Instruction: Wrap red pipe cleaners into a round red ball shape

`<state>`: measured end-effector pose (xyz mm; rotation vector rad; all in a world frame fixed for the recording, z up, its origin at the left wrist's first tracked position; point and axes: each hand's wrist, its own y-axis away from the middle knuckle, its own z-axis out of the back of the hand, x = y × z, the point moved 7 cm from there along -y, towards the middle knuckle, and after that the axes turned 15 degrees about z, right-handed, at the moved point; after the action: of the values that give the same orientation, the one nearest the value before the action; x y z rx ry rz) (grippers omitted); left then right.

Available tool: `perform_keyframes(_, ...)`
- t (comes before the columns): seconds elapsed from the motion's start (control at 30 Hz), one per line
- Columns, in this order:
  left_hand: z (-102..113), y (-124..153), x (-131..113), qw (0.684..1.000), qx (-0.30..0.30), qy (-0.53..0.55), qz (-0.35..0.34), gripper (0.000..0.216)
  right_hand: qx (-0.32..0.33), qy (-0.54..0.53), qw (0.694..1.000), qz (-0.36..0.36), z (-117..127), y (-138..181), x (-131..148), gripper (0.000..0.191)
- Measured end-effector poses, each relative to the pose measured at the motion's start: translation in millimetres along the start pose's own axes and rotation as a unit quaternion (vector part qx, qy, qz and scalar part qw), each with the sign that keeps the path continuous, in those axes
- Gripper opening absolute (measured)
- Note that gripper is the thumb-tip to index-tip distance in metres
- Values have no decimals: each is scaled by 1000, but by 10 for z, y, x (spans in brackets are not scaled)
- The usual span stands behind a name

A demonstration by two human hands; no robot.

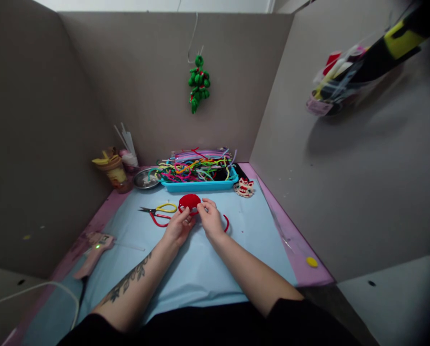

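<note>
Over the blue table cover, a round, fuzzy red piece (189, 201) is held up between my two hands. My left hand (180, 225) is closed on its lower edge, thumb on the near side. A red pipe cleaner (227, 223) curves out past my right wrist; a red strand also runs along the bottom of the round piece. With thumb and fingers pinched, my right hand (210, 218) grips that strand at the piece's right edge; the fingertips partly hide it. Just left of my left hand lie scissors (158, 211) with one yellow and one red handle loop, blades pointing left.
Behind stands a blue tray (200, 186) heaped with coloured pipe cleaners. A metal dish (146, 179), a cup of tools (116, 173) and a pink glue gun (94, 254) are at left. A red-and-white crafted face (244, 187) and a yellow oval (312, 262) lie at right.
</note>
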<state>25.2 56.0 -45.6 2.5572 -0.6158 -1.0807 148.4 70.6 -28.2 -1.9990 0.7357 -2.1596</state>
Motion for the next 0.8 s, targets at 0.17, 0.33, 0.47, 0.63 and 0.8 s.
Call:
perform_keyframes(0.17,-11,23,0,1000,-19,-5,-14,26,6,12,1000,8,0,22,46,17)
perform_keyframes(0.33,19,33,-30,999,-46,7,-17,20,17,5,1000,10,-40,44,49,18)
perform_keyframes(0.47,30,28,-37,999,-41,24,-14,17,16,-23,1000,-3,-78,64,10,19)
perform_keyframes(0.63,13,22,-8,999,-25,15,-13,28,13,-20,1000,10,-67,68,49,18)
perform_keyframes(0.8,23,24,-9,999,-29,5,-16,30,21,-16,1000,13,-65,80,100,19)
